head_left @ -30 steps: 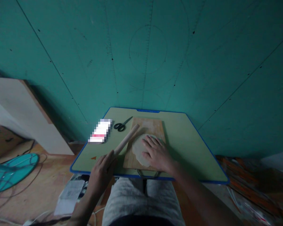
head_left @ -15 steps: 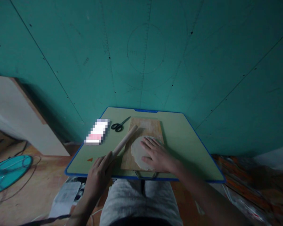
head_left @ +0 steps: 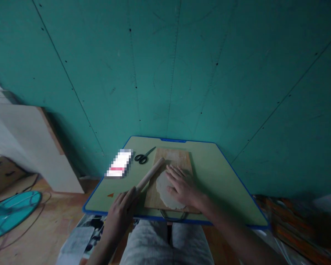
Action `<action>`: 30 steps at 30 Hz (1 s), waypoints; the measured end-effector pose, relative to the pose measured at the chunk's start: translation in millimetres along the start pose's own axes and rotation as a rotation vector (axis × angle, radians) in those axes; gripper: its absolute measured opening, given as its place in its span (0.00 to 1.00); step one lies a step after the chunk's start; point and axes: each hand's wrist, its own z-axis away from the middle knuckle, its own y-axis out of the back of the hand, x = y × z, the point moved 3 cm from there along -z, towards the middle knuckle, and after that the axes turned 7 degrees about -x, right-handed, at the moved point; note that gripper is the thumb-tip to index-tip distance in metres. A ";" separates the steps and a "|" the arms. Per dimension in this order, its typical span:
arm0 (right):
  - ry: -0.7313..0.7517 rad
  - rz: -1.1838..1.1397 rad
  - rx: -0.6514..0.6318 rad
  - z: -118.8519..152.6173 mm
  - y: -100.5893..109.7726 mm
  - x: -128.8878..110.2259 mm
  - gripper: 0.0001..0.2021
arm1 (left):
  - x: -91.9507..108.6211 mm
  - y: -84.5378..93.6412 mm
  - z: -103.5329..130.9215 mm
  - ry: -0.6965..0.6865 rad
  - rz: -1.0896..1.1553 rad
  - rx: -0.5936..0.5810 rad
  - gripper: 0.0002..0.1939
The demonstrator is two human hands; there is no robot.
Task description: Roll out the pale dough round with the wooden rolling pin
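Note:
My left hand point(head_left: 123, 208) is wrapped round the near end of a wooden rolling pin point(head_left: 151, 175). The pin points away from me at a slant, its far end over a wooden cutting board point(head_left: 151, 198). On the board lies a thin, roughly round sheet of dough point(head_left: 163, 191) with an uneven edge. My right hand point(head_left: 183, 186) rests flat on the dough, fingers stretched out, covering its right part. The board's metal handle point(head_left: 172, 217) sticks out at the near side.
Black-handled scissors point(head_left: 143, 157) lie left of the board on the light green table point(head_left: 215, 184) with a blue rim. A pixelated phone-like object point(head_left: 119, 163) lies at its left. Behind the table rises a green wall point(head_left: 165, 73). A pale panel point(head_left: 35, 147) leans at the left.
The camera view has tilted up a little, so the table sits lower in the picture. My right hand has shifted slightly on the dough; the left keeps its hold on the rolling pin.

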 end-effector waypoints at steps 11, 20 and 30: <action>0.123 -0.030 -0.114 0.0 -8.7 -12.8 0.34 | -3.3 -3.4 4.6 -0.022 -0.037 -0.031 0.16; -0.313 -0.054 0.002 -49.4 -6.3 1.3 0.31 | 1.8 0.7 0.2 -0.049 -0.068 0.025 0.15; -0.724 -0.147 0.007 -6.2 7.5 64.7 0.44 | 2.2 0.2 1.4 -0.009 -0.058 -0.038 0.15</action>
